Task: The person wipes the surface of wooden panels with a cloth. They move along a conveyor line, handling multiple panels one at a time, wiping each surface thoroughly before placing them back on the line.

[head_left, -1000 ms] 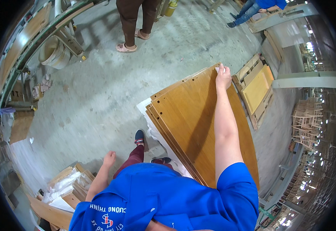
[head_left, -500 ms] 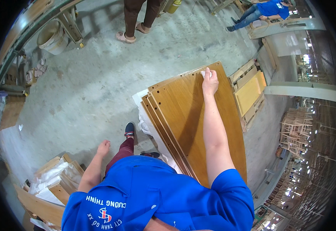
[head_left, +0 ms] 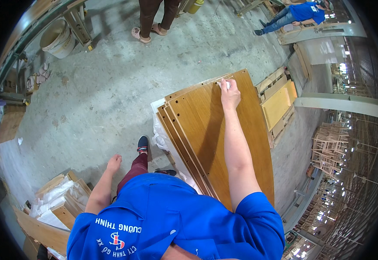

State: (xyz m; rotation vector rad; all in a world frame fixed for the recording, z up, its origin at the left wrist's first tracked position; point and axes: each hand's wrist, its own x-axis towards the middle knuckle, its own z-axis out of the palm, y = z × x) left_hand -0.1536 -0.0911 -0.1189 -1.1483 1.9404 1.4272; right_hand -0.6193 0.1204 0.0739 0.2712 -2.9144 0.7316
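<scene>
A stack of brown wooden panels (head_left: 206, 130) lies in front of me to the right. The top panel has a curved right side and dark round holes along its far and left edges. Near its far edge, my right hand (head_left: 231, 96) is closed on a small crumpled white cloth (head_left: 228, 86), pressed to the wood; most of the cloth is hidden by the fingers. My left hand (head_left: 115, 163) hangs at my left side above the floor, away from the panels. Its fingers are curled, with nothing visible in them.
White wrapping (head_left: 159, 134) hangs beneath the stack's left side. More panels with white sheeting (head_left: 54, 199) lie at the lower left. A pallet with yellow boards (head_left: 280, 104) is beyond the stack. A bucket (head_left: 58, 39) and two people, one in brown trousers (head_left: 150, 17), are farther off.
My right hand has slid a little to the left along the top panel's far edge with the white cloth. My left hand still hangs at my side.
</scene>
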